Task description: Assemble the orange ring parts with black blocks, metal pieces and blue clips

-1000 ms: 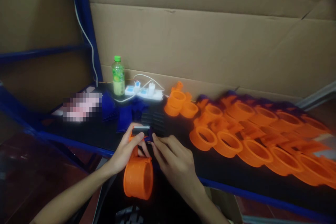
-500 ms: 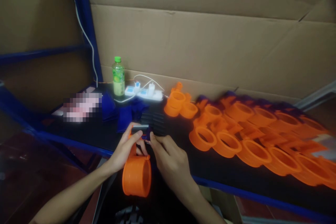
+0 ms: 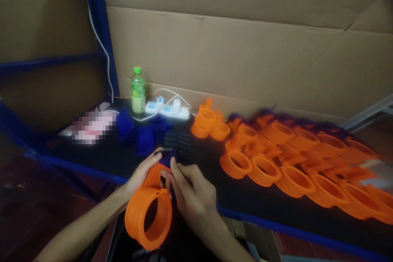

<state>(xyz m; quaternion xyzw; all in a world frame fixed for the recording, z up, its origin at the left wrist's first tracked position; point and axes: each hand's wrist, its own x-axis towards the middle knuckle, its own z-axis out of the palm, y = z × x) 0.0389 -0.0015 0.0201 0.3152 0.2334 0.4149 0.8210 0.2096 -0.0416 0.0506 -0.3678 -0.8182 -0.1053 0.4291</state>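
Note:
An orange plastic tape dispenser-like part (image 3: 130, 217) with a wide ring and a ribbed handle hangs from my left hand (image 3: 141, 174). That hand is closed round the handle, the ring pointing down towards me. At the handle's upper end sits a dark blue piece (image 3: 168, 158). My right hand (image 3: 196, 192) pinches the blue piece between thumb and fingers at its right side. Part of the upper end is covered by my fingers.
Rows of similar orange parts (image 3: 265, 170) fill the right of the black table. Behind my hands lie blue pieces (image 3: 145, 140) and black strips (image 3: 178, 143). A green-capped bottle (image 3: 138, 92) and a white power strip (image 3: 167, 109) stand against the cardboard wall (image 3: 230, 53).
The orange part has turned, so its ring opening now faces me more and lies further left. The black, toothed top edge has tilted out of sight. My right hand has shifted slightly left.

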